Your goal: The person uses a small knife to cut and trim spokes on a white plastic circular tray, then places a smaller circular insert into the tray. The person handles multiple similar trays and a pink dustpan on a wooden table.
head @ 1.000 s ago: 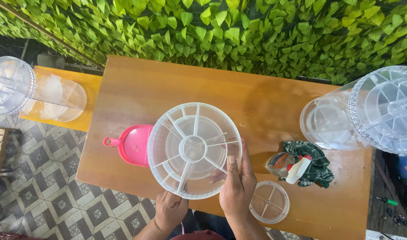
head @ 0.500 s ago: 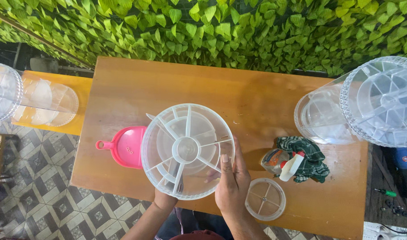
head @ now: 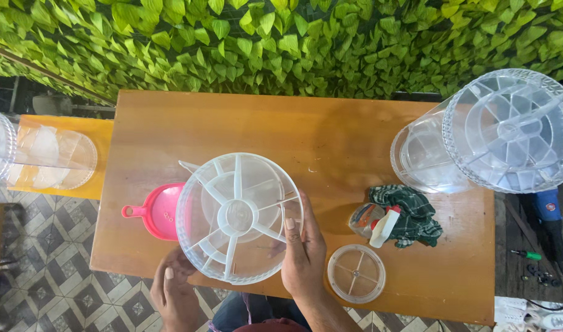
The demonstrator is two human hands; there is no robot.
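Over the table's near edge, your right hand (head: 304, 258) and left hand (head: 174, 289) fingers curled on clear divided tray (head: 238, 216), pink lid (head: 161, 211) just left.

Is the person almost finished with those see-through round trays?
Looks partway. Done: a tall stack of clear trays stands at the right. In hand: both the left hand and right hand hold one divided tray. Left: a small clear lid and pink dish lie loose.
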